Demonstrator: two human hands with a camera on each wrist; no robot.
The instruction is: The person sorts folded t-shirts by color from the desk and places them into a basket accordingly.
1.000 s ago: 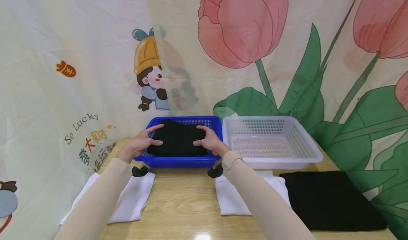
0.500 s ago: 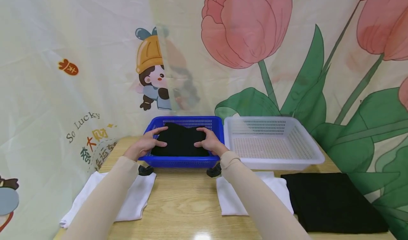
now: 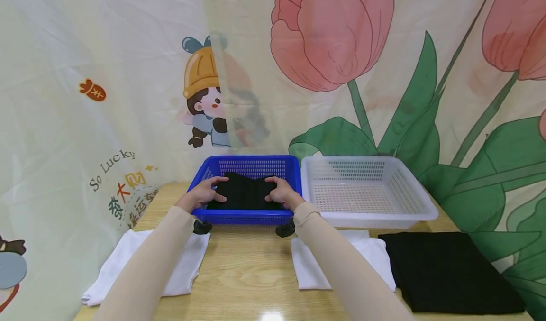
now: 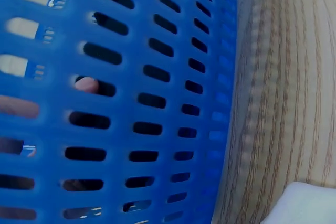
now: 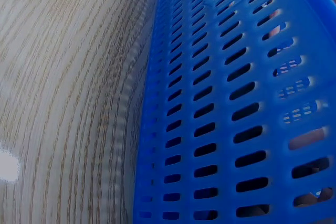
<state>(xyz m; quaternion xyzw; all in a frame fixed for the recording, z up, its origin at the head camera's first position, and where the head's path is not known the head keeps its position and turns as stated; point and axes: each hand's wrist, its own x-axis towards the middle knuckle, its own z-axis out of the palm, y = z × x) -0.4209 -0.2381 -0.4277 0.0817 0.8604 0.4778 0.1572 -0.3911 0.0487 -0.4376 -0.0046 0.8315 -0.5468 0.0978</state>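
A folded black cloth (image 3: 245,192) lies low inside the blue basket (image 3: 247,216), its top edge dipping in the middle. My left hand (image 3: 202,193) grips the cloth's left side, thumb and index finger spread over it. On the right side my right hand (image 3: 282,193) holds it in the same way. Other fingers of both hands are hidden under or behind the cloth. The left wrist view is filled by the slotted basket wall (image 4: 173,93), with a fingertip (image 4: 86,84) showing through one slot. In the right wrist view, the basket wall (image 5: 220,103) hides most of the hand.
A white basket (image 3: 354,219) stands right beside the blue one. White folded cloths lie on the wooden table (image 3: 243,269), one at left (image 3: 183,269) and one at right (image 3: 311,269), partly under my forearms. A black folded cloth (image 3: 456,273) lies far right. A printed curtain hangs behind.
Both hands have lowered the black cloth deeper into the blue basket. My left hand has shifted right, and the hands are closer together. The view has turned slightly left.
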